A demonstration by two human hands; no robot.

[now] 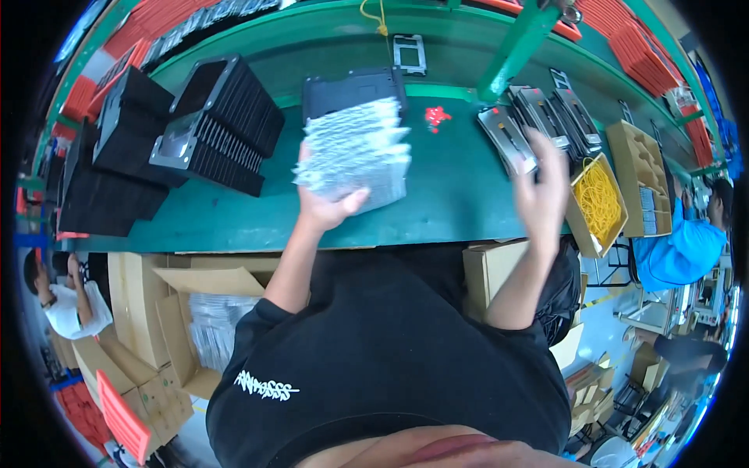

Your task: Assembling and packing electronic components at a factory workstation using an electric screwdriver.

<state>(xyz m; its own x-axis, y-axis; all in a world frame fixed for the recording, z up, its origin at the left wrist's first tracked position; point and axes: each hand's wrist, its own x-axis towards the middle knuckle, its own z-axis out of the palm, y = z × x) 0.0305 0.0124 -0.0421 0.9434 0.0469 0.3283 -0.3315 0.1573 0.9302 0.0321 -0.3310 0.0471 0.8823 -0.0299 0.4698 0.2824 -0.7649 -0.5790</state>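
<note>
My left hand point(331, 207) grips a thick stack of pale, crinkled plastic bags point(355, 152) from its near left side, the thumb lying across the front. Motion blurs the stack, and its layers fan out unevenly. Behind it, a dark tray-like panel point(343, 90) lies on the green bench and is partly covered. My right hand point(542, 191) is raised at the right, slightly blurred, with thumb and fingers apart and nothing visible in it. Just beyond that hand lie several silver-and-black flat metal parts point(503, 136).
Stacked black frames point(226, 117) fill the bench's left side. Small red pieces point(437, 117) lie mid-bench. A box of yellow bands point(599, 201) and a divided carton point(636, 168) stand right. A green post point(519, 51) rises behind. Below left, an open carton point(175, 335) holds plastic-wrapped items. Co-workers sit beyond.
</note>
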